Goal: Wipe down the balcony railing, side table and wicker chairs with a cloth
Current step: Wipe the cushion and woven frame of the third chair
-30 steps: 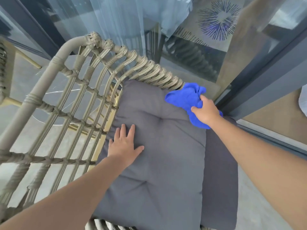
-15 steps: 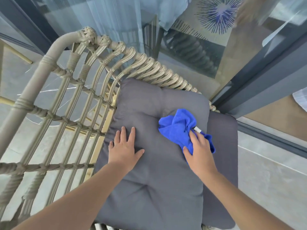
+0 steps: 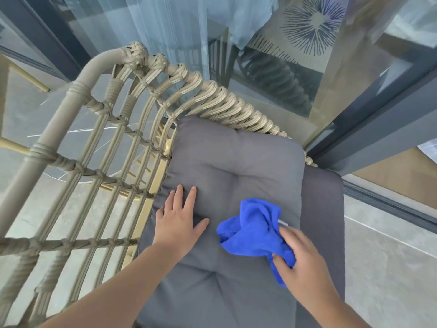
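Wicker is the first thing on your left: one wicker chair (image 3: 99, 147) with a tan woven back that curves round. You can count one chair, two grey cushions, one blue cloth (image 3: 254, 230) and your two hands.

Next comes your left hand (image 3: 178, 223). It lies flat on the top cushion (image 3: 231, 166), with the fingers straight and a little spread, holding nothing. It is in the same spot as a second ago.

Then comes the cloth. It sits bunched up on the top cushion, near the lower right part of it. A second ago it was up at the far corner of the cushion, close to the chair's woven rim. Half a second ago it was at the middle. Now it is lower down and nearer to you.

Your right hand (image 3: 299, 259) is just to the right of the cloth and a bit below it. Your fingers curl round the cloth's near end and grip it. Most of the cloth sticks out to the left of that hand, toward your left thumb, but the two do not touch.

Under the top cushion, the second cushion (image 3: 322, 209) peeks out on the right side.

Past the chair stands a glass door (image 3: 272, 74), with a pale curtain (image 3: 165, 31) behind it.
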The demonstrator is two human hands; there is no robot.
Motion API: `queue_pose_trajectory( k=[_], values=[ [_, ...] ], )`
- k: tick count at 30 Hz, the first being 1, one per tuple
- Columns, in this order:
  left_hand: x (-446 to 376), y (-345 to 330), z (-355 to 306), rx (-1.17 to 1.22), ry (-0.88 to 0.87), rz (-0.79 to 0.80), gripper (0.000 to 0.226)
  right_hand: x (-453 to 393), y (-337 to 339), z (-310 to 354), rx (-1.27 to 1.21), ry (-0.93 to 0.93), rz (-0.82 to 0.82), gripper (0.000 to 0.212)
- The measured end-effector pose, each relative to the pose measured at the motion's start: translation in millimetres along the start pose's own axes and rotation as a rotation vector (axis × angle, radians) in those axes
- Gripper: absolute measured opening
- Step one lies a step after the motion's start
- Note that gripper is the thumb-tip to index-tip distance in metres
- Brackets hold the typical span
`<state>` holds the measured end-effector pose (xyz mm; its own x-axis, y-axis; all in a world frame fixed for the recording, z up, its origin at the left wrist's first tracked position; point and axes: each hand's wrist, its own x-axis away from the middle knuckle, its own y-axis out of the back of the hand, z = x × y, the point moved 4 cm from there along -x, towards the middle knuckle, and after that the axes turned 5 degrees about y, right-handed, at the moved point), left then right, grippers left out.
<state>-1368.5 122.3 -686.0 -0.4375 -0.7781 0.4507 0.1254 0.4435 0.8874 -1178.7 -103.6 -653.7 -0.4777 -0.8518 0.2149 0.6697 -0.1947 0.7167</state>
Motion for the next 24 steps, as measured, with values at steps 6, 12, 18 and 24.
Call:
queue_pose_trajectory(
  k=[6,12,18,24],
  values=[
    [6.8,2.7,25.0,0.172,-0.028,-0.041,0.081,-105.0,28.1,44.6,0.044,0.12,-0.115,0.049],
    [13.6,6.9,51.4,0.294,0.076,-0.051,0.076,-232.4,9.2,82.0,0.184,0.159,-0.107,0.057],
    [10.9,5.3,83.9,0.584,0.293,0.078,0.069,-255.7,-65.6,110.0,0.382,0.038,-0.015,0.07],
    [4.4,-1.2,98.4,0.77,0.388,0.173,0.063,-191.7,-99.5,124.6,0.532,0.324,0.038,0.072]
  ],
)
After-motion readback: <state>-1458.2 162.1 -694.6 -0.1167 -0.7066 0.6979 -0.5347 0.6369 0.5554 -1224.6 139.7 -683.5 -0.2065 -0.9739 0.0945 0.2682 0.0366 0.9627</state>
